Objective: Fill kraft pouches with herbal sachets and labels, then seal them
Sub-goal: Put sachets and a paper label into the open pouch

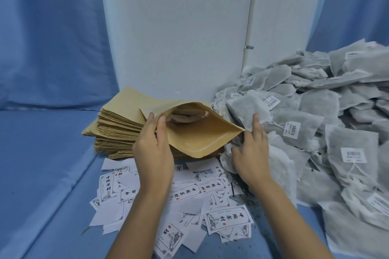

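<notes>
One pouch (195,132) held over stack (117,130), far of labels (189,191); mouth gaping nearward, long axis left-right. Left hand (153,149) pinching left lip. Right hand (250,153) at right corner, forefinger on sachet (242,109); grasp unclear.

Left hand (153,147) covers the near-left rim of the open pouch (200,134), and beyond it part of the pouch stack (117,126) is lost. There's something beige inside the pouch, but I can't tell what. On the right hand (250,153) only forefinger and thumb show, the rest buried among the sachets (320,103), which run off the frame beyond it. The labels (228,219) slip under both forearms, their small print unreadable.
</notes>
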Action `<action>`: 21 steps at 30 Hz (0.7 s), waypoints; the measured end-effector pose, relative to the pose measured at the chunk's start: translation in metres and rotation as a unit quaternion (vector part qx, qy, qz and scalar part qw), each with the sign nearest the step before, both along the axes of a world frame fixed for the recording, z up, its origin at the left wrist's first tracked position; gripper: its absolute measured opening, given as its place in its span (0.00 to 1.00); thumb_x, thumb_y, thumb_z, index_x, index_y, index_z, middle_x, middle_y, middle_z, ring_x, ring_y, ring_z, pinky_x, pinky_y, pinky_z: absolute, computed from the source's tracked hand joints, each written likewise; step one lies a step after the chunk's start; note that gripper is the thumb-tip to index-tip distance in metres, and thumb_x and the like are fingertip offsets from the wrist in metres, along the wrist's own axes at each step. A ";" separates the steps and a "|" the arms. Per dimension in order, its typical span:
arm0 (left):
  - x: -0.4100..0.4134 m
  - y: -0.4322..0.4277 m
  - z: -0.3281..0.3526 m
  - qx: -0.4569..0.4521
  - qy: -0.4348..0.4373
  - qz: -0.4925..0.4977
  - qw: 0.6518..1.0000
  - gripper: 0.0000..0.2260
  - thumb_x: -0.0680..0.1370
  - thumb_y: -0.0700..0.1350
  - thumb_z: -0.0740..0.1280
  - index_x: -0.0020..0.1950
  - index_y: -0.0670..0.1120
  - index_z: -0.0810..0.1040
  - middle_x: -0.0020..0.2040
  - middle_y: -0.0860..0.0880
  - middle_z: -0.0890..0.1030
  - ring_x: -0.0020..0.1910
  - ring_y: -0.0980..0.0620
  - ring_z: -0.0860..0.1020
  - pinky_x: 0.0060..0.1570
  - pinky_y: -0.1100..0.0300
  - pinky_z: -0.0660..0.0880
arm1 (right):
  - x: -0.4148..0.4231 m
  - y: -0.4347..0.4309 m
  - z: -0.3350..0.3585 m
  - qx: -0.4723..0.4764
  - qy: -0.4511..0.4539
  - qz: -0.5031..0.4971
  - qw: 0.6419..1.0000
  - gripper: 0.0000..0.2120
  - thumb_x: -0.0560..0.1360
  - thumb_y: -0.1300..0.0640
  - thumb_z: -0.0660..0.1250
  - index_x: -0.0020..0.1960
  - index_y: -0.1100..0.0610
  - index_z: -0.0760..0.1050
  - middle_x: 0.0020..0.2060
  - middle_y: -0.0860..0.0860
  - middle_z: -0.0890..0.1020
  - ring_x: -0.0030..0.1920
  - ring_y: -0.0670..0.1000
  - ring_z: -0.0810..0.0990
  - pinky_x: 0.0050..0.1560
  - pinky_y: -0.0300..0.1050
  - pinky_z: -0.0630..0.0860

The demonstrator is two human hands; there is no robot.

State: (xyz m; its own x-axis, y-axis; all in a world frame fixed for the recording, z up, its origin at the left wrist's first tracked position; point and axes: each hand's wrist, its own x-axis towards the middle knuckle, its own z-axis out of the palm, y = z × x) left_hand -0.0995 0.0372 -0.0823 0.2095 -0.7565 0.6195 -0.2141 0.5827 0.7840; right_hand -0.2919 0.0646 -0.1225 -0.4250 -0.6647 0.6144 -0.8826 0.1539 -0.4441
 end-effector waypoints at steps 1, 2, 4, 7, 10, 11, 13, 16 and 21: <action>0.001 0.000 0.000 0.000 0.008 0.003 1.000 0.17 0.81 0.48 0.58 0.65 0.42 0.76 0.65 0.46 0.76 0.65 0.52 0.72 0.55 0.82 0.61 | 0.002 0.000 0.002 -0.025 -0.020 0.008 0.999 0.21 0.74 0.65 0.62 0.67 0.64 0.67 0.78 0.55 0.47 0.76 0.59 0.49 0.75 0.49 0.46; 0.001 0.001 0.000 -0.001 0.018 0.007 1.000 0.17 0.81 0.49 0.58 0.65 0.42 0.76 0.65 0.46 0.77 0.65 0.53 0.73 0.55 0.80 0.63 | 0.003 0.001 0.004 -0.049 -0.040 0.022 0.998 0.23 0.75 0.65 0.62 0.69 0.63 0.65 0.78 0.53 0.46 0.76 0.56 0.49 0.75 0.48 0.48; 0.002 0.002 0.001 -0.011 0.035 0.020 0.999 0.17 0.82 0.49 0.58 0.64 0.42 0.77 0.64 0.46 0.77 0.64 0.52 0.73 0.57 0.73 0.66 | 0.006 0.002 0.009 -0.085 -0.081 0.058 0.991 0.25 0.77 0.66 0.61 0.73 0.61 0.60 0.78 0.49 0.46 0.76 0.50 0.49 0.72 0.32 0.50; 0.002 0.003 0.002 -0.023 0.057 0.029 0.998 0.16 0.82 0.49 0.57 0.63 0.43 0.78 0.64 0.44 0.78 0.65 0.50 0.74 0.60 0.65 0.69 | 0.011 0.004 0.011 -0.113 -0.097 0.066 0.987 0.15 0.77 0.67 0.59 0.64 0.63 0.68 0.77 0.50 0.52 0.74 0.48 0.55 0.56 0.18 0.54; 0.004 0.001 0.002 -0.011 0.068 0.036 0.997 0.18 0.82 0.51 0.57 0.62 0.42 0.79 0.59 0.39 0.80 0.61 0.41 0.76 0.58 0.46 0.73 | 0.014 0.005 0.013 -0.146 -0.099 0.052 0.983 0.13 0.75 0.69 0.58 0.59 0.64 0.69 0.75 0.51 0.58 0.68 0.46 0.63 0.53 0.30 0.65; 0.005 0.000 0.002 -0.010 0.069 0.039 0.997 0.18 0.82 0.51 0.57 0.62 0.42 0.79 0.58 0.39 0.80 0.60 0.41 0.76 0.58 0.45 0.73 | 0.014 0.005 0.013 -0.149 -0.098 0.048 0.983 0.13 0.75 0.69 0.58 0.60 0.65 0.69 0.75 0.52 0.58 0.68 0.46 0.63 0.53 0.29 0.64; 0.006 0.001 0.003 -0.015 0.073 0.040 0.996 0.17 0.82 0.51 0.57 0.62 0.42 0.78 0.60 0.43 0.80 0.61 0.46 0.76 0.60 0.52 0.73 | 0.013 0.005 0.014 -0.131 -0.095 0.041 0.986 0.13 0.76 0.68 0.59 0.60 0.65 0.68 0.76 0.53 0.56 0.68 0.45 0.61 0.53 0.21 0.59; 0.005 0.002 0.001 -0.036 0.061 0.043 0.997 0.16 0.82 0.48 0.58 0.62 0.42 0.78 0.64 0.45 0.78 0.61 0.60 0.73 0.55 0.77 0.67 | 0.010 0.004 0.011 -0.052 -0.094 0.049 0.993 0.21 0.77 0.60 0.62 0.69 0.63 0.65 0.78 0.54 0.49 0.74 0.52 0.57 0.66 0.36 0.61; 0.005 0.000 0.000 -0.035 0.059 0.041 0.997 0.16 0.82 0.48 0.58 0.63 0.42 0.78 0.64 0.46 0.77 0.63 0.57 0.73 0.53 0.81 0.65 | 0.010 0.006 0.009 -0.048 -0.090 0.080 0.992 0.19 0.75 0.61 0.65 0.65 0.53 0.68 0.77 0.56 0.50 0.75 0.56 0.57 0.65 0.44 0.61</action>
State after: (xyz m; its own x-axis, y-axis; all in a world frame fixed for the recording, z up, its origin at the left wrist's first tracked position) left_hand -0.0942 0.0375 -0.0820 0.3422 -0.6905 0.6373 -0.1721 0.6207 0.7649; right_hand -0.2817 0.0702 -0.1135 -0.4270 -0.6742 0.6026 -0.7975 -0.0334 -0.6024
